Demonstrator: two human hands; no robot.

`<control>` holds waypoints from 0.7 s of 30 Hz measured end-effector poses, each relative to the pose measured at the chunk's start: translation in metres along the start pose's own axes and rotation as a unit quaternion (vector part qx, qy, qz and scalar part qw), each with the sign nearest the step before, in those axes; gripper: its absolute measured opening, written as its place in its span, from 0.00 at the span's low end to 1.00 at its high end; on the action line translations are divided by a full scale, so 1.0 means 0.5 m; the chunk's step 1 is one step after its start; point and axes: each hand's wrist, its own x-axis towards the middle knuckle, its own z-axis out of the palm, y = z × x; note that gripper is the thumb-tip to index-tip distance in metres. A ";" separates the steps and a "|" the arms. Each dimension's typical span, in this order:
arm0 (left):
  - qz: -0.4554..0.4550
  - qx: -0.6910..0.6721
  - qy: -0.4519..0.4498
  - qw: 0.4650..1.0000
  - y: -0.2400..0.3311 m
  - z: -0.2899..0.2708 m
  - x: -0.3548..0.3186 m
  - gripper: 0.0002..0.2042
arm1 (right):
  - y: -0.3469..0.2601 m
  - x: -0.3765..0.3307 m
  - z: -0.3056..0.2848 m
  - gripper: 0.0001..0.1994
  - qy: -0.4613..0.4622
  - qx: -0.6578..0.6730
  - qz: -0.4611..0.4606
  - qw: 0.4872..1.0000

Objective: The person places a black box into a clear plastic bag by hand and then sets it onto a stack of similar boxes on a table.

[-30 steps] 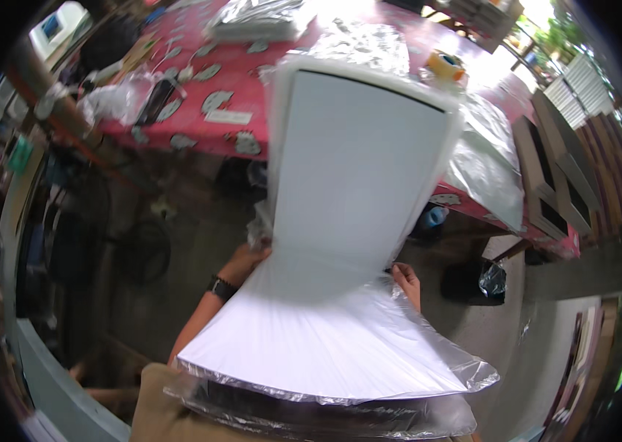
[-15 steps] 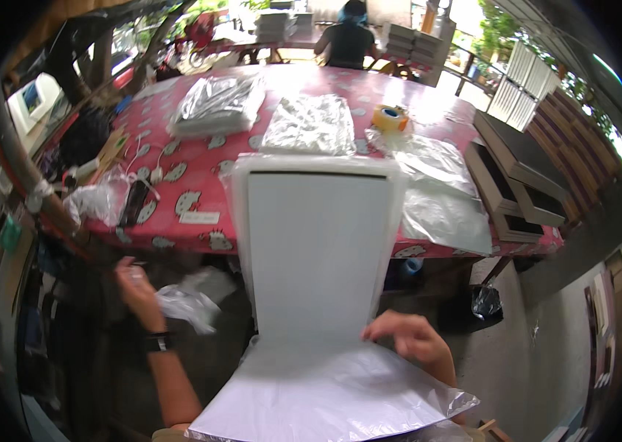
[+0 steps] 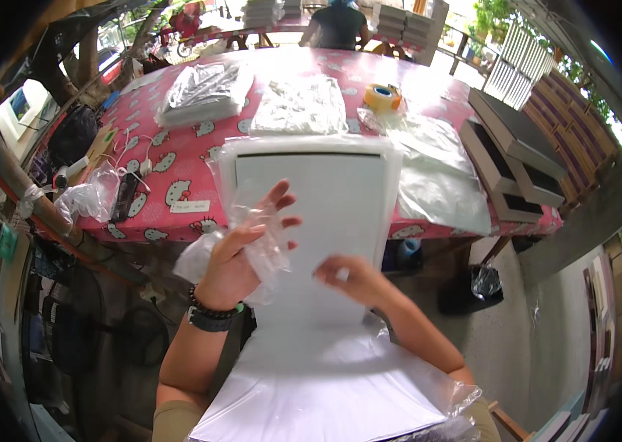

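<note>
"White sheet [image 3: 318, 346] in clear wrapping [image 3: 458, 394], running up in front of the table [image 3: 318, 63]. Hands?"

"Left hand [image 3: 230, 271] over the sheet's left side, fingers half spread, loose film [image 3: 270, 254] across them; right hand [image 3: 361, 281] over its middle, curled. I can't tell if either grips."

"Risk?"

"Trailing film might snag and crease the wrapping."

"Writing?"

"Label [image 3: 189, 207] left of the sheet; too small to read."
</note>
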 end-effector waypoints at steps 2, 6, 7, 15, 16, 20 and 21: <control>0.000 0.025 0.003 1.000 -0.022 0.018 0.012 0.31 | -0.070 0.022 -0.010 0.10 0.116 0.134 -0.055 0.983; -0.004 0.086 0.043 0.995 -0.054 0.024 0.026 0.27 | -0.120 0.055 0.001 0.06 0.135 0.294 -0.110 0.940; 0.005 0.124 0.060 0.991 -0.058 0.022 0.029 0.25 | -0.116 0.056 0.002 0.05 0.117 0.342 -0.095 0.928; 0.002 0.189 0.159 0.969 -0.079 -0.021 0.025 0.08 | -0.107 0.048 0.008 0.06 0.270 0.119 -0.062 0.954; 0.016 0.160 0.153 0.975 -0.084 -0.025 0.023 0.08 | -0.104 0.047 0.011 0.06 0.274 0.068 -0.071 0.957; 0.032 0.050 0.188 0.980 -0.108 -0.012 0.014 0.07 | -0.092 0.050 0.017 0.07 0.271 -0.046 -0.123 0.953; 0.023 0.060 0.193 0.979 -0.106 -0.008 0.014 0.07 | -0.086 0.052 0.018 0.07 0.275 -0.052 -0.124 0.952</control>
